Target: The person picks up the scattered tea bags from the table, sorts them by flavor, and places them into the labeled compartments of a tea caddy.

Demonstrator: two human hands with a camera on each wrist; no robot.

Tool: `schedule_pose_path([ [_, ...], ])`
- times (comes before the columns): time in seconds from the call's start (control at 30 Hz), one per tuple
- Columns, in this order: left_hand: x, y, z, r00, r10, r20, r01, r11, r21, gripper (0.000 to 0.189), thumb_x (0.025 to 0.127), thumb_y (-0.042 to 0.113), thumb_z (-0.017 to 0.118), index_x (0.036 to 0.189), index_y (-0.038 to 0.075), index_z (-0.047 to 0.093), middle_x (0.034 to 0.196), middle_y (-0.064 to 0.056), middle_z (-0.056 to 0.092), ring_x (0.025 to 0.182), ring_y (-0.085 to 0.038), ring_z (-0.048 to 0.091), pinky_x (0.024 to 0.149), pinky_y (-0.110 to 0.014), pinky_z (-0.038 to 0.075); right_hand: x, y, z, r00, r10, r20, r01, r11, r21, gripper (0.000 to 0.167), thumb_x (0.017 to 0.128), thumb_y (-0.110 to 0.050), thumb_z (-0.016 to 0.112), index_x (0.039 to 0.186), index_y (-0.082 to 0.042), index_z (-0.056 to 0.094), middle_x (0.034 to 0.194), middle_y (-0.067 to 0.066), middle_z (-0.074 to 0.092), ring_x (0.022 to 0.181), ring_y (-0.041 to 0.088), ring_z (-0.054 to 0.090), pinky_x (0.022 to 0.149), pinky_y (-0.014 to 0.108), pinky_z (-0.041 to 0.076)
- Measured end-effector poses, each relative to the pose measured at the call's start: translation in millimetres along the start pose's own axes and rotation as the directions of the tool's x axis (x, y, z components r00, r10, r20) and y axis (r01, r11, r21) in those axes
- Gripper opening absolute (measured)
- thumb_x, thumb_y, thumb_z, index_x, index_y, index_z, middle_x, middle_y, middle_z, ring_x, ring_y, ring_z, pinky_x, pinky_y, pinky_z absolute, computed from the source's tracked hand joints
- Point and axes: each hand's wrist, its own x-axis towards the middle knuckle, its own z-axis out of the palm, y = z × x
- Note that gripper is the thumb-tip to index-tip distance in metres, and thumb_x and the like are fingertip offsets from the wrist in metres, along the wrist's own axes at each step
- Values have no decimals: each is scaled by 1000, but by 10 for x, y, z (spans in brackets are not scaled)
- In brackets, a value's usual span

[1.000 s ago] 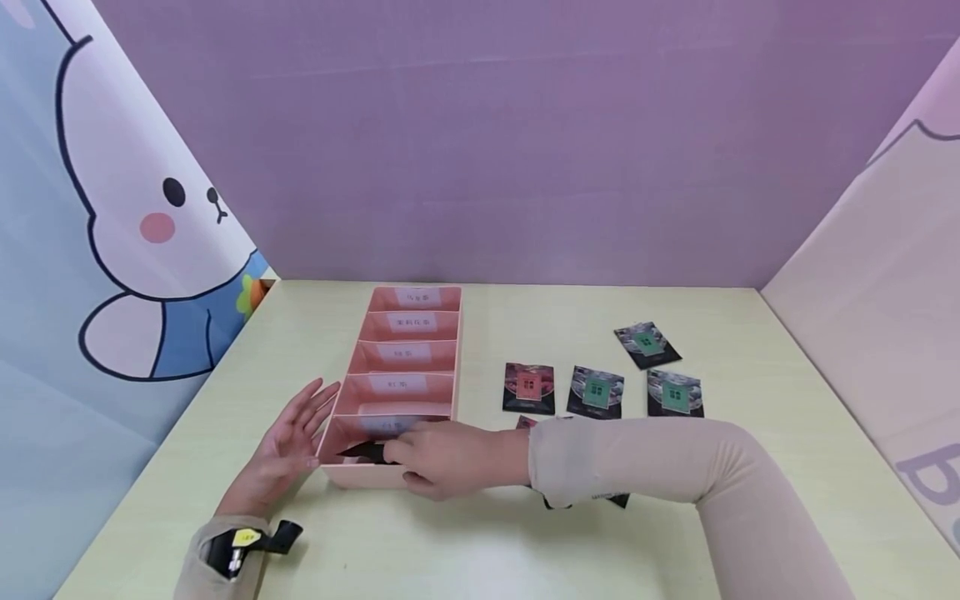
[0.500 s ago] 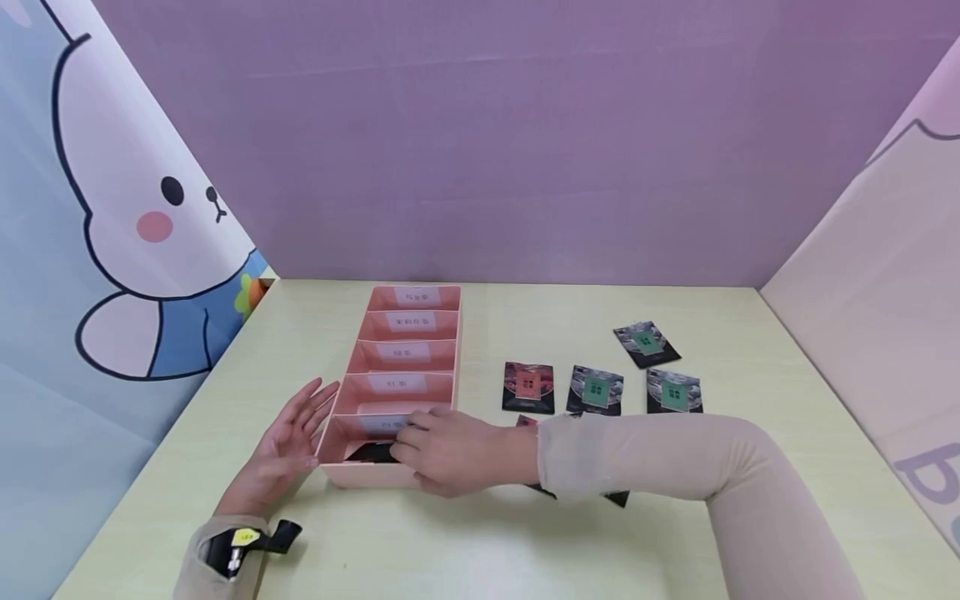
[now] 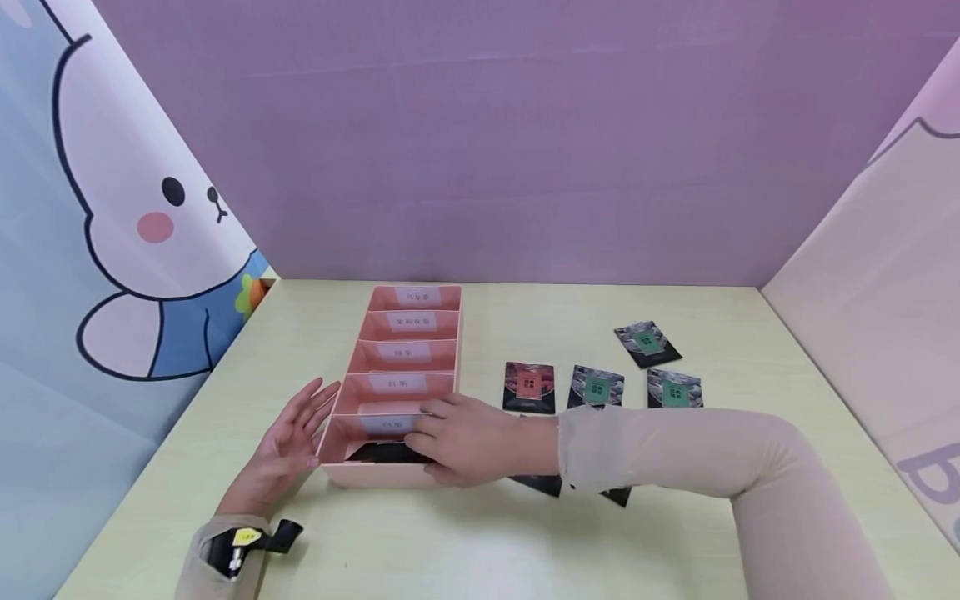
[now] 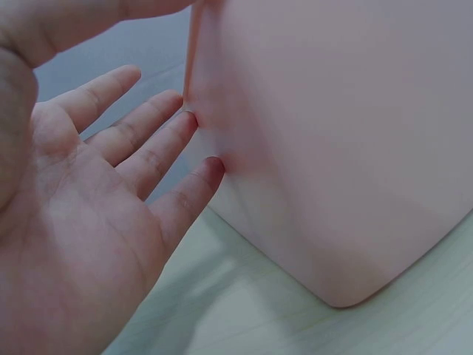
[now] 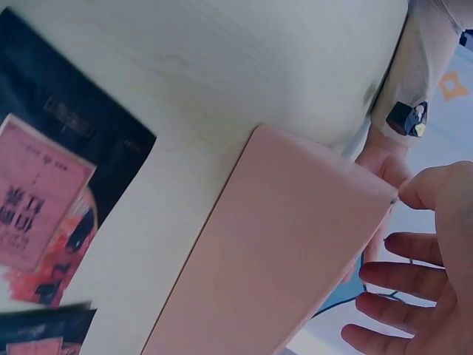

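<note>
A long pink divided box (image 3: 375, 477) stands on the table, with paper labels in its compartments. Flat in the nearest compartment lies a dark packet (image 3: 385, 452), its printed face not showing. My right hand (image 3: 472, 442) hovers over that compartment's right rim, fingers spread and loosely bent; in the right wrist view, nothing is between the fingers of this hand (image 5: 421, 274). My left hand (image 3: 288, 442) is beside the box's near left corner. Its extended fingertips touch the pink wall (image 4: 318, 148) in the left wrist view, palm facing the box.
Right of the box lie a red-labelled sachet (image 3: 528, 386) and green-labelled sachets, one in the middle (image 3: 596, 389), another farther back (image 3: 648, 343). My right sleeve (image 3: 667, 450) covers more sachets, with a dark corner (image 3: 618, 497) peeking out. A purple backdrop (image 3: 510, 167) rises behind the table.
My right hand has let go of the dark packet, which now rests in the nearest compartment, and has drawn back to the right. The left hand stays in place.
</note>
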Motion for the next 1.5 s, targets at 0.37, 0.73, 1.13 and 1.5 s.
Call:
schedule_pose_path([
  [0.37,-9,-25,-22,1000,19,14,-18,1000,-14,99,80,-28,50,158,1,-5,165,-7,19,148,-14,25,116,-26,26,-195,205,-75,999,41,-26,-43,998,-56,33,100,-39,54,125,-18,57,116,-2,62,110,17,56,92,34,50],
  [0.73,-5,24,37,997,-51,-56,51,999,0,100,80,-28,50,160,10,4,165,-5,18,147,-12,26,116,-25,27,-444,541,4,985,166,42,-158,977,-146,47,97,-38,60,137,-15,53,123,5,62,113,25,58,92,41,51],
  [1.13,-20,34,41,995,-76,-71,77,997,16,100,79,-28,47,161,12,5,165,-7,15,147,-11,25,115,-25,27,-800,869,328,931,338,139,-340,940,-13,50,99,-29,58,145,-12,48,129,12,60,114,29,58,89,44,53],
  [1.5,-5,55,62,996,-63,-67,62,998,-3,100,79,-28,46,159,7,-2,165,-5,17,148,-12,25,116,-25,26,-1257,1248,547,860,459,224,-472,882,5,55,98,-28,63,146,-11,44,133,17,56,118,36,54,92,53,49],
])
